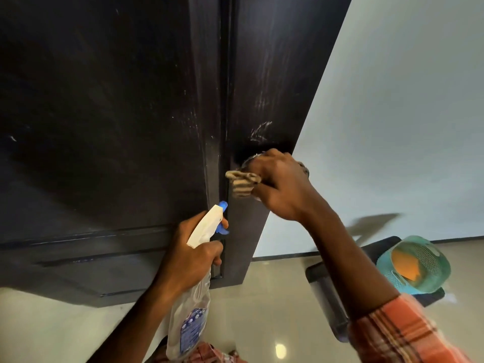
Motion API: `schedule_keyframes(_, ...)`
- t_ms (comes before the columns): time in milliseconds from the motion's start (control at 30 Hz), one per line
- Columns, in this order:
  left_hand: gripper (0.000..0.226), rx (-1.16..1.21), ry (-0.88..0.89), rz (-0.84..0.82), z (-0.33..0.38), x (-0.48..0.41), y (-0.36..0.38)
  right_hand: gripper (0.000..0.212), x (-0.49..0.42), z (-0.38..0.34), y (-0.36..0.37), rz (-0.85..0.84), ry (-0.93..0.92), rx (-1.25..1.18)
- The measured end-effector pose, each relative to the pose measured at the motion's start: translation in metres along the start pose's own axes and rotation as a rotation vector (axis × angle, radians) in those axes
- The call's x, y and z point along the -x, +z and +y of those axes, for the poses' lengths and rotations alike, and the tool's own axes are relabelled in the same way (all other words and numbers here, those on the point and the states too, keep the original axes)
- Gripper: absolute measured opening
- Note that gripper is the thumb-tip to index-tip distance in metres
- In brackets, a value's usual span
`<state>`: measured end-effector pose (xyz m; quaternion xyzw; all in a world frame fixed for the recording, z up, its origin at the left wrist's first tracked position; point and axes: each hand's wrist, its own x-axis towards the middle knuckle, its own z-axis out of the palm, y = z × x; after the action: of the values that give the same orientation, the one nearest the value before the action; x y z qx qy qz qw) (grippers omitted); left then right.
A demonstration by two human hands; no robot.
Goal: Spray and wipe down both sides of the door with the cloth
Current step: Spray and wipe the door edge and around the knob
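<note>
A dark brown wooden door (117, 127) fills the left and middle of the view, with pale scuff marks near its right edge. My right hand (282, 187) grips a bunched striped beige cloth (242, 183) and presses it against the door around a metal knob (251, 159), which is mostly hidden by my fingers. Lower down, my left hand (191, 255) holds a clear spray bottle (190, 318) by its neck. Its white head and blue nozzle (223, 205) point up at the door's edge.
A pale wall (392, 113) stands right of the door. On the glossy tiled floor (262, 310) at lower right, a teal mesh basket (416, 265) with something orange inside sits on a dark low stand (327, 292).
</note>
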<state>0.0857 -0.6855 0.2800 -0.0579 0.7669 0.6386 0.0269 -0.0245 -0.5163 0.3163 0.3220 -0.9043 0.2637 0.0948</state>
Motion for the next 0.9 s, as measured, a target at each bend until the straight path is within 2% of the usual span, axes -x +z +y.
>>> schedule_keyframes(67,0.042,-0.011,-0.003,0.008,0.001,-0.001,0.0,0.015,0.0,-0.004,0.004,-0.055,-0.151,0.21)
schedule_keyframes(133,0.044,-0.005,0.003,0.008,0.004,-0.002,-0.002,0.03,0.006,-0.002,0.009,-0.057,-0.261,0.304)
schedule_keyframes(200,0.044,0.012,0.007,0.006,0.004,-0.005,-0.006,0.03,0.017,0.003,0.015,0.016,-0.286,0.218)
schedule_keyframes(233,0.041,0.018,0.021,0.003,0.002,-0.007,-0.009,0.028,0.024,0.007,0.018,0.113,-0.257,0.103)
schedule_keyframes(300,0.029,0.034,0.039,-0.006,-0.003,-0.012,-0.015,0.025,0.035,0.016,0.027,0.429,-0.086,-0.246)
schedule_keyframes(400,0.037,0.043,0.013,0.006,-0.012,-0.018,-0.024,0.028,0.043,0.03,0.041,0.901,0.361,-0.908)
schedule_keyframes(467,0.037,0.044,-0.012,0.015,-0.015,-0.022,-0.028,0.028,0.046,0.039,0.048,1.025,0.539,-1.113)
schedule_keyframes(533,0.038,0.047,-0.021,0.006,-0.018,-0.026,-0.03,0.022,0.049,0.052,0.054,1.012,0.638,-1.225)
schedule_keyframes(600,0.038,0.044,-0.017,-0.005,-0.02,-0.028,-0.031,0.012,0.052,0.064,0.057,0.902,0.693,-1.305)
schedule_keyframes(733,0.035,0.02,-0.043,-0.039,-0.025,-0.029,-0.036,0.03,0.048,0.073,0.062,0.732,0.875,-1.374)
schedule_keyframes(833,0.034,0.006,-0.068,-0.04,-0.026,-0.025,-0.032,0.019,0.039,0.071,0.058,0.634,0.816,-1.373)
schedule_keyframes(900,0.036,0.004,-0.092,-0.004,-0.025,-0.023,-0.026,0.029,0.033,0.075,0.057,0.6,0.758,-1.367)
